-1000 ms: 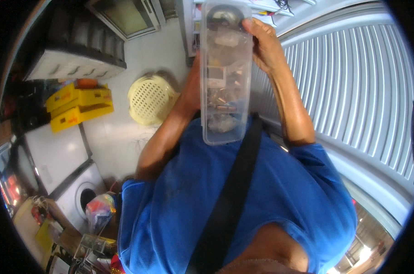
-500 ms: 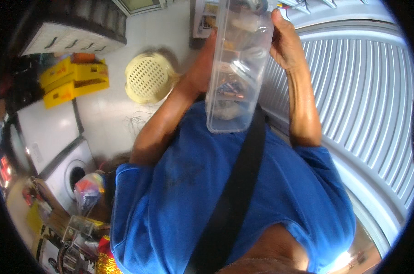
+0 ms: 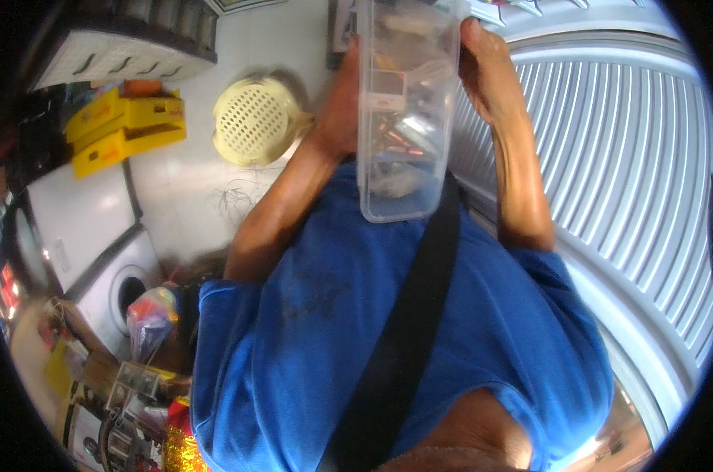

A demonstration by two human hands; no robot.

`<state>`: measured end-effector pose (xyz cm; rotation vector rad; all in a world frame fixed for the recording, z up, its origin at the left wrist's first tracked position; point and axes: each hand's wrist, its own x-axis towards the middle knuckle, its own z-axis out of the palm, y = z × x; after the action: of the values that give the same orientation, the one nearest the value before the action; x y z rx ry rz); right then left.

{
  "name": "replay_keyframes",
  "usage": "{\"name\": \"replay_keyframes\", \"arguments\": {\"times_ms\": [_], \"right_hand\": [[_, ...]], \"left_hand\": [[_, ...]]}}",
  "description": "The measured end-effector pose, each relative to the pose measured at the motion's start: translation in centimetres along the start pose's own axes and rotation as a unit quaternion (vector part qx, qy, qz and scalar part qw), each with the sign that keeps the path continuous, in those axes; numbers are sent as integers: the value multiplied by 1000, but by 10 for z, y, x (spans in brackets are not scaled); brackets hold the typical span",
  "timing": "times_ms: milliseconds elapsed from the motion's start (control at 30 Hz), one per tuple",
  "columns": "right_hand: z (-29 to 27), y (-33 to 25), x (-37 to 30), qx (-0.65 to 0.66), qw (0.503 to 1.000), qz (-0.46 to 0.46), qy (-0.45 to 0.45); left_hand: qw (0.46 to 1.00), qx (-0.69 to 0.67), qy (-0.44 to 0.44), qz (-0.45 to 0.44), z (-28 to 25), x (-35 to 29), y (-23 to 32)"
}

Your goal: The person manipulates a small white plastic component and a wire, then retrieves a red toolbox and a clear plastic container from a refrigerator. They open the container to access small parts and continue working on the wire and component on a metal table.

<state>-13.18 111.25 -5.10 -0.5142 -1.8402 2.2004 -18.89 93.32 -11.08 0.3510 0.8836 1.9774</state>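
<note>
A long, clear plastic box [image 3: 402,208] is held up in front of my chest between my two hands. My left hand [image 3: 344,106] presses along its left side, its fingers mostly hidden by the box. On the other side, my right hand [image 3: 484,67] grips the box's right edge, thumb up near the far end. Through the see-through wall show a small white-framed piece [image 3: 388,90], some thin coppery bits [image 3: 399,142] and clear plastic bags [image 3: 397,182]. The far end of the box runs out of the picture.
At my right stands a ribbed grey metal shutter [image 3: 624,181]. On the left are a round cream perforated basket [image 3: 251,122], stacked yellow bins [image 3: 128,130], a white front-loading machine [image 3: 108,291] and a colourful plastic bag [image 3: 152,315]. Mixed clutter [image 3: 128,393] lies at lower left.
The box has shifted slightly left and stands straighter, both hands moving with it. The small white-framed piece inside now shows more plainly.
</note>
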Motion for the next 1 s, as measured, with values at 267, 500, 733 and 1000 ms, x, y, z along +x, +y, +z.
{"name": "replay_keyframes", "arguments": {"times_ms": [267,500,733,1000], "right_hand": [[6,1,-65,-341,926,71,-146],[15,-3,-81,-300,930,139,-161],[9,-2,-95,-191,943,144,-234],[5,14,-105,-193,963,41,-181]], "left_hand": [[978,-204,19,35,-11,-4,7],[934,279,81,207,-34,-6,-9],[993,31,-50,101,-54,4,-16],[996,-14,-59,67,-27,-7,9]]}}
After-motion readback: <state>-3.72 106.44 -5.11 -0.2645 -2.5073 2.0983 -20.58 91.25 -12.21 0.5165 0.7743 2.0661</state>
